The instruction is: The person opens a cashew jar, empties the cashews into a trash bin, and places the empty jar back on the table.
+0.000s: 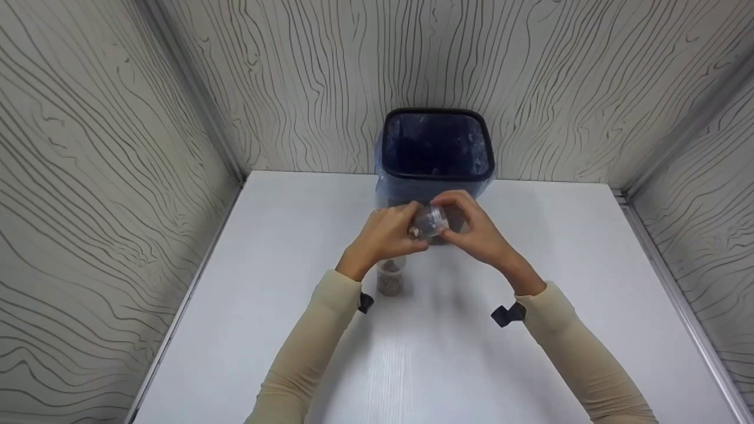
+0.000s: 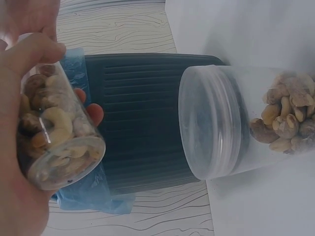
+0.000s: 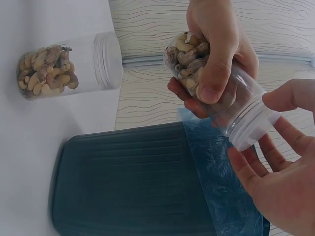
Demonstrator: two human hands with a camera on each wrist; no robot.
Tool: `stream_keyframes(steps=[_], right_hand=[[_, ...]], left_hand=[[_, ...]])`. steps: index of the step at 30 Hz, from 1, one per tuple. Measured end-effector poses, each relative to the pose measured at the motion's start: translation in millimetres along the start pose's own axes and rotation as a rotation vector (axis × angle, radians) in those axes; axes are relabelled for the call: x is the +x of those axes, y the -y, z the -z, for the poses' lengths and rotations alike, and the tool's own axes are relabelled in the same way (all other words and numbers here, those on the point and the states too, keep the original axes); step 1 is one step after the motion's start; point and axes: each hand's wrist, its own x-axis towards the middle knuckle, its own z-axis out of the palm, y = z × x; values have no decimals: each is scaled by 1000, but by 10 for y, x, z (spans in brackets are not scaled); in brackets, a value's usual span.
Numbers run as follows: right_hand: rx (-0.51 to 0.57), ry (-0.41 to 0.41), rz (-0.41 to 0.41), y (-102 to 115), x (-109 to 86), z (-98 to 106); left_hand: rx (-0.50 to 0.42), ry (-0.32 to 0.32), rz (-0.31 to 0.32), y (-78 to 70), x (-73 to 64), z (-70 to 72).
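Observation:
My left hand (image 1: 386, 232) grips a clear plastic jar (image 3: 184, 56) holding cashews and brown shelled-looking pieces. The jar is tilted, its nuts at the base end and its white translucent lid (image 3: 253, 128) toward my right hand (image 1: 474, 235). Thumb and fingers of the right hand pinch that lid from both sides, as the right wrist view shows. Whether the lid is loose cannot be told. A second lidded jar (image 2: 283, 113), partly filled with similar nuts, stands upright on the table below my left wrist.
A dark bin (image 1: 436, 176) lined with a blue bag (image 3: 221, 182) stands behind my hands against the back wall. The white table (image 1: 283, 247) is bounded by wood-patterned panels (image 1: 318, 88) at the back and sides.

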Motion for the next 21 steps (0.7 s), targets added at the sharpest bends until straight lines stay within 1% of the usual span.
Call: stream_keyframes(steps=[5,10,15,21], right_hand=[[-9,5,-11,7,0,-3],[22,11,-4,-6,3,-6],[34,-8,-13,-10,11,-2],[5,-45,-75,13,41,-2]], left_hand=[[1,-1,0,2,1,0],[0,2,4,0,-7,2],[-2,12,9,-5,-14,7],[1,-12,-4,-2,-27,14]])
